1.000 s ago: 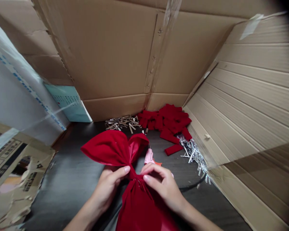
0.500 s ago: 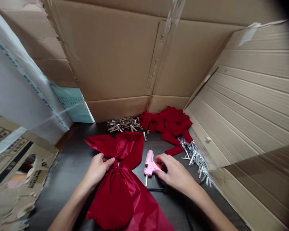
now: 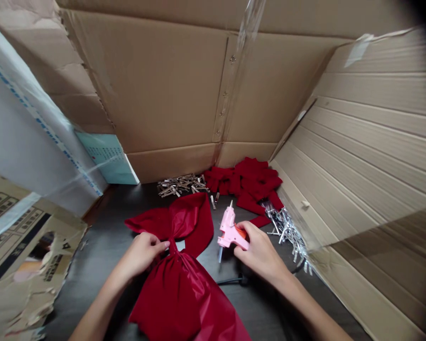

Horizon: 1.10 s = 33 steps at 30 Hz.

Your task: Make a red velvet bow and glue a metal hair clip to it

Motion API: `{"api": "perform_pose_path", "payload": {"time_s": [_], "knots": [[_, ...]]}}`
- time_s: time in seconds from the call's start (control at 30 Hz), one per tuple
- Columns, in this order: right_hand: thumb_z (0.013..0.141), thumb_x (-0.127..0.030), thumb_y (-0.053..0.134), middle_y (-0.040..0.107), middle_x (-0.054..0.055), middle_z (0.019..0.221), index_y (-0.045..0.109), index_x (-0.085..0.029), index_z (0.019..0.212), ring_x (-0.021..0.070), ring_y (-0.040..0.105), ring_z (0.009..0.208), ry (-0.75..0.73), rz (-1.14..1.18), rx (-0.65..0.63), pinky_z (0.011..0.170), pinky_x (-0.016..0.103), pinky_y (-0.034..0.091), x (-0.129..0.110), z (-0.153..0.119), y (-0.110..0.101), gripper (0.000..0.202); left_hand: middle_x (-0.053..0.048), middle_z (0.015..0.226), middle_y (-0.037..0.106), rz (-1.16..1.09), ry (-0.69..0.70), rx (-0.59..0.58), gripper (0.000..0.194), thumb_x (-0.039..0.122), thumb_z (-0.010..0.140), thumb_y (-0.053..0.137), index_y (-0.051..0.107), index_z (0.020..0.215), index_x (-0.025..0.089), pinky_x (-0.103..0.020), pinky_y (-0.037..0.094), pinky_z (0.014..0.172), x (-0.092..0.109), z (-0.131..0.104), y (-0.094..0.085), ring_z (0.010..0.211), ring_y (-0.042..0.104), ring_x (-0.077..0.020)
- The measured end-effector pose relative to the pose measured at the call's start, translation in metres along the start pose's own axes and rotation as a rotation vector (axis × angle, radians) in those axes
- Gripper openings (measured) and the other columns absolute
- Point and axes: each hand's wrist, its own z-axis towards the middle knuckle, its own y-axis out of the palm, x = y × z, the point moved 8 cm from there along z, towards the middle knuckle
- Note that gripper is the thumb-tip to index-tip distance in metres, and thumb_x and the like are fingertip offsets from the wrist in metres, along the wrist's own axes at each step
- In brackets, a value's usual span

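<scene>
With its waist already gathered, a dark-red velvety fabric bow (image 3: 173, 284) at lower centre is pinched by the left hand (image 3: 144, 255), a pink plastic glue gun (image 3: 230, 229) is gripped by the right hand (image 3: 261, 246), and small silver metal clips (image 3: 182, 184) near centre are left unattached.

- Left forearm (image 3: 104, 291), one, bare: I see it enter at the lower left and slant up toward the middle.
- Left wrist (image 3: 122, 269): nearly straight, in line with the arm.
- Left hand (image 3: 144, 251): back uppermost, fingers curled, closed in a pinch; I note the left thumb (image 3: 162, 246) stretched to the right.
- Right forearm (image 3: 303, 299), one, bare: enters my view at the lower right, slanting inward.
- Right hand (image 3: 261, 248): closed in a grip, right index finger (image 3: 246, 225) bent above, right thumb (image 3: 239, 254) below; other fingers mostly hidden from me.
- Spacing: hands well apart, roughly level.
</scene>
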Motion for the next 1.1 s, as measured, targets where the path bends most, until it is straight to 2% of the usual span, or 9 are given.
{"api": "perform_pose_path", "payload": {"time_s": [0.23, 0.37, 0.47, 0.57, 0.67, 0.73, 0.8, 0.93, 1.1], "knots": [[0.069, -0.021, 0.062, 0.062, 0.001, 0.078, 0.057, -0.018, 0.089, 0.0155, 0.056, 0.065, -0.030, 0.215, 0.143, 0.063, 0.026, 0.043, -0.016, -0.006, -0.011, 0.021, 0.000, 0.044, 0.050, -0.004, -0.030, -0.115, 0.050, 0.066, 0.066, 0.052, 0.053, 0.060, 0.016, -0.023, 0.031, 0.038, -0.005, -0.005, 0.000, 0.037, 0.043, -0.0125], [0.071, -0.028, 0.067, 0.063, 0.002, 0.074, 0.058, -0.017, 0.087, 0.0153, 0.056, 0.061, -0.071, 0.343, 0.253, 0.058, 0.026, 0.044, -0.015, -0.012, -0.019, 0.021, 0.001, 0.046, 0.049, 0.039, 0.004, -0.128, 0.052, 0.066, 0.071, 0.048, 0.055, 0.065, 0.015, -0.022, 0.025, 0.037, -0.001, -0.010, -0.013, 0.036, 0.040, -0.0111], [0.077, -0.031, 0.064, 0.060, 0.001, 0.067, 0.059, -0.016, 0.086, 0.0129, 0.053, 0.052, -0.022, 0.561, 0.269, 0.048, 0.025, 0.043, -0.005, -0.015, -0.018, 0.018, 0.005, 0.042, 0.039, 0.116, 0.088, -0.053, 0.050, 0.063, 0.077, 0.044, 0.053, 0.061, 0.016, -0.022, 0.024, 0.039, 0.016, -0.008, -0.031, 0.037, 0.035, -0.0097], [0.081, -0.038, 0.062, 0.058, 0.000, 0.062, 0.058, -0.014, 0.091, 0.0093, 0.046, 0.041, 0.103, 0.888, 0.227, 0.037, 0.022, 0.038, 0.004, -0.014, -0.009, 0.026, 0.001, 0.048, 0.047, 0.228, 0.224, 0.063, 0.043, 0.051, 0.086, 0.040, 0.052, 0.062, 0.017, -0.024, 0.034, 0.046, 0.058, 0.002, -0.038, 0.044, 0.044, -0.0122], [0.076, -0.043, 0.069, 0.059, 0.000, 0.063, 0.057, -0.013, 0.093, 0.0075, 0.044, 0.039, 0.186, 1.081, 0.278, 0.033, 0.020, 0.037, 0.009, -0.010, -0.006, 0.036, -0.005, 0.079, 0.066, 0.377, 0.426, 0.126, 0.022, 0.033, 0.086, 0.048, 0.061, 0.080, 0.016, -0.028, 0.046, 0.071, 0.120, 0.019, -0.015, 0.075, 0.061, -0.0179], [0.072, -0.043, 0.073, 0.058, -0.002, 0.062, 0.057, -0.014, 0.092, 0.0074, 0.045, 0.039, 0.209, 1.118, 0.335, 0.032, 0.019, 0.037, 0.012, -0.007, -0.010, 0.039, -0.006, 0.097, 0.067, 0.500, 0.546, 0.096, 0.013, 0.025, 0.085, 0.054, 0.063, 0.090, 0.017, -0.031, 0.045, 0.087, 0.157, 0.033, 0.016, 0.095, 0.060, -0.0199], [0.069, -0.041, 0.075, 0.054, -0.004, 0.060, 0.055, -0.015, 0.091, 0.0069, 0.044, 0.039, 0.216, 1.126, 0.388, 0.031, 0.018, 0.036, 0.015, -0.003, -0.015, 0.040, -0.009, 0.114, 0.063, 0.632, 0.615, 0.057, 0.020, 0.023, 0.083, 0.062, 0.063, 0.101, 0.016, -0.039, 0.043, 0.097, 0.183, 0.050, 0.047, 0.110, 0.055, -0.0233], [0.069, -0.038, 0.074, 0.053, -0.006, 0.065, 0.051, -0.018, 0.086, 0.0037, 0.040, 0.038, 0.217, 1.142, 0.477, 0.031, 0.016, 0.034, 0.023, 0.003, -0.027, 0.035, -0.011, 0.127, 0.055, 0.854, 0.614, 0.015, 0.033, 0.032, 0.087, 0.062, 0.060, 0.114, 0.014, -0.051, 0.042, 0.099, 0.202, 0.085, 0.083, 0.118, 0.051, -0.0273], [0.066, -0.031, 0.073, 0.053, -0.006, 0.068, 0.051, -0.018, 0.083, 0.0034, 0.041, 0.040, 0.249, 1.129, 0.423, 0.033, 0.016, 0.035, 0.027, 0.008, -0.024, 0.030, -0.010, 0.119, 0.061, 1.003, 0.523, -0.073, 0.032, 0.036, 0.088, 0.061, 0.061, 0.112, 0.014, -0.047, 0.047, 0.095, 0.198, 0.113, 0.093, 0.111, 0.057, -0.0246]]}}
